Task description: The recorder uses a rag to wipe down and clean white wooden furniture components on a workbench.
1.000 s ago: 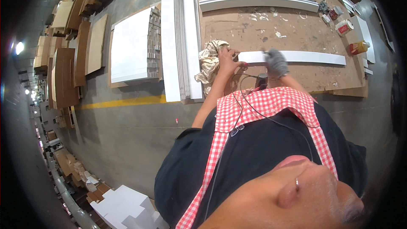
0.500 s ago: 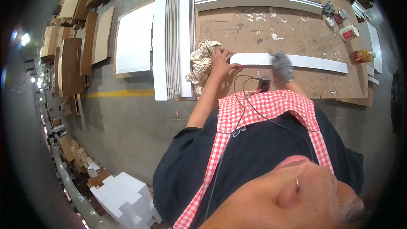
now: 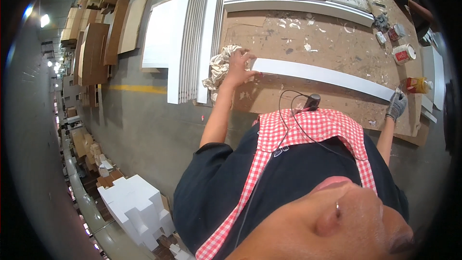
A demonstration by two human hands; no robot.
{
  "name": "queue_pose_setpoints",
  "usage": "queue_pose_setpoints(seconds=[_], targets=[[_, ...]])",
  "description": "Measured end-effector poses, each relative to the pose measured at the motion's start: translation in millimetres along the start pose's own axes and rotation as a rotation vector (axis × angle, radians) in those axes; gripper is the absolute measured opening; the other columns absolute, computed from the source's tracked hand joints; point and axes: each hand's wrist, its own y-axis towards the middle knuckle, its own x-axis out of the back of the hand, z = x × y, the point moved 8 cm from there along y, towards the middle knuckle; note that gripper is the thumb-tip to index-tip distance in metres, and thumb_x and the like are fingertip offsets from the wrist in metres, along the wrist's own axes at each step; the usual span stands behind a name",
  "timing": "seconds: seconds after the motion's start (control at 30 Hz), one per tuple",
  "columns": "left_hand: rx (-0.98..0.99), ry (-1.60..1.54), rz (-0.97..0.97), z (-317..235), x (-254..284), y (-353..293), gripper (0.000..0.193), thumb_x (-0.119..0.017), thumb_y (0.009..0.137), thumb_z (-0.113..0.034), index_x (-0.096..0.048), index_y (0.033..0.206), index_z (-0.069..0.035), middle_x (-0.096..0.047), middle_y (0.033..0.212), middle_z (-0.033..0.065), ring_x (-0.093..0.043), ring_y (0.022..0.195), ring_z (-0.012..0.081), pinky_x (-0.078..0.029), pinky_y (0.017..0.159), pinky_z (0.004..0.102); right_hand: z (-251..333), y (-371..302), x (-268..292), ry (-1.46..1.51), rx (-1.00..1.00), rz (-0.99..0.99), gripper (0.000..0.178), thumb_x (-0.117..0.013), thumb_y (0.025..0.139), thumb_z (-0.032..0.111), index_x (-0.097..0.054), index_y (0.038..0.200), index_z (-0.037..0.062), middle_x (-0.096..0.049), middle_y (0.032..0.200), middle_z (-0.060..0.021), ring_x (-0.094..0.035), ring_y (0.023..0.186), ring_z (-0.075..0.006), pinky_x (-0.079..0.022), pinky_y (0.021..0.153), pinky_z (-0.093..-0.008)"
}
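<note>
Head view: your left hand (image 3: 238, 69) is at the left end of the white strip (image 3: 317, 73), grip wide, beside the crumpled cloth (image 3: 220, 67). Your gloved right hand (image 3: 396, 106) is at the strip's right end; whether its grip closes on it cannot be told. The strip lies across the desk (image 3: 284, 31); a bottle (image 3: 417, 85) is near your right hand.

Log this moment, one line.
white strip: on brown worktop | left hand: bare, at strip's left end, beside crumpled cloth | right hand: gray-gloved, at strip's right end | rest: white profile beyond strip
</note>
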Motion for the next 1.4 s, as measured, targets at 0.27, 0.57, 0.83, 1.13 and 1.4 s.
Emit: queue_pose_setpoints(seconds=[0.27,0.57,0.83,1.13,1.4], targets=[[0.453,-0.633,0.248,-60.5,-39.2,-12.5,0.064,-0.079,0.073,-0.003,-0.05,0.13,-0.003,-0.064,0.108,0.0066,-0.061,0.095,0.0135,-0.051,0.082,0.0263,23.7,29.7,-28.9,0.388,0.191,0.071,0.023,-0.065,0.09,0.025,-0.062,0.091,0.0028,-0.057,0.069,-0.0026,-0.051,0.056,-0.009,-0.044,0.053,-0.0255],[0.586,-1.114,0.124,-28.6,-39.7,-58.4,0.065,-0.073,0.078,0.001,-0.044,0.135,0.005,-0.067,0.099,0.0068,-0.063,0.083,0.008,-0.051,0.072,0.0206,120.1,-62.2,-61.7,0.605,0.231,0.363,0.024,-0.069,0.088,0.022,-0.063,0.097,0.0005,-0.061,0.085,-0.0042,-0.055,0.078,-0.0118,-0.047,0.075,-0.0261],[0.559,-1.199,0.159,-16.2,-43.4,-64.0,0.063,-0.072,0.082,-0.005,-0.043,0.137,0.003,-0.069,0.097,0.0072,-0.066,0.08,0.0112,-0.053,0.069,0.0232,279.3,-198.5,-63.3,0.802,0.316,0.885,0.006,-0.059,0.089,0.009,-0.058,0.088,0.0026,-0.052,0.062,-0.0014,-0.05,0.051,-0.0083,-0.041,0.047,-0.026],[0.464,-1.323,0.255,6.1,-30.8,-67.7,0.063,-0.063,0.089,-0.004,-0.033,0.144,-0.003,-0.068,0.1,0.0113,-0.068,0.089,0.0199,-0.058,0.07,0.0294,412.0,-353.7,-64.7,0.511,0.591,1.01,0.024,-0.067,0.085,0.027,-0.06,0.09,0.0046,-0.062,0.075,-0.0142,-0.061,0.067,-0.0267,-0.049,0.065,-0.0364],[0.453,-1.347,0.393,18.5,-26.0,-73.6,0.061,-0.064,0.09,-0.007,-0.036,0.143,-0.003,-0.068,0.106,0.0103,-0.067,0.09,0.0168,-0.056,0.075,0.0287,424.1,-390.5,-71.6,0.344,0.66,0.94,0.026,-0.068,0.084,0.031,-0.061,0.092,0.0067,-0.063,0.078,-0.012,-0.062,0.072,-0.0285,-0.05,0.068,-0.0383]])
